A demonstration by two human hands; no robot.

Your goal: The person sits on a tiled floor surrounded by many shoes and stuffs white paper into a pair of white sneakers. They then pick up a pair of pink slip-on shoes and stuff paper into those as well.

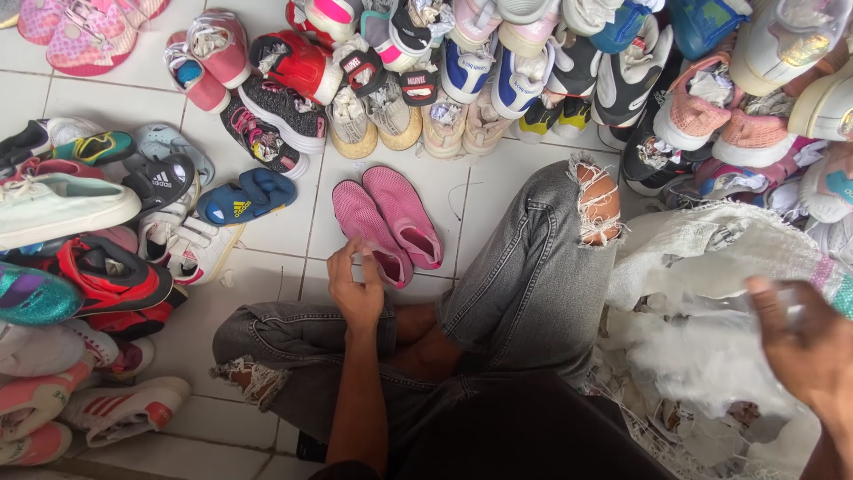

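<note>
Touching the pink shoes (387, 221) at their heels, the left hand (355, 283) lay loosely curled, gripping nothing; they ran toward eleven o'clock. The right hand (804, 342), blurred, clutched white sacking (702, 267).

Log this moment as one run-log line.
left hand: touching pink shoe pair on tiled floor | right hand: in white sack, blurred | seated among shoe piles

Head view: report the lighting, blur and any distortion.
Head view: soft, even daylight, faint shadows on the white tiled floor; the right hand, over the crumpled white woven sack, is motion-blurred; the left hand, touching the pair of pink mesh slip-on shoes, is sharp; wide-angle bending shows at the edges.
</note>
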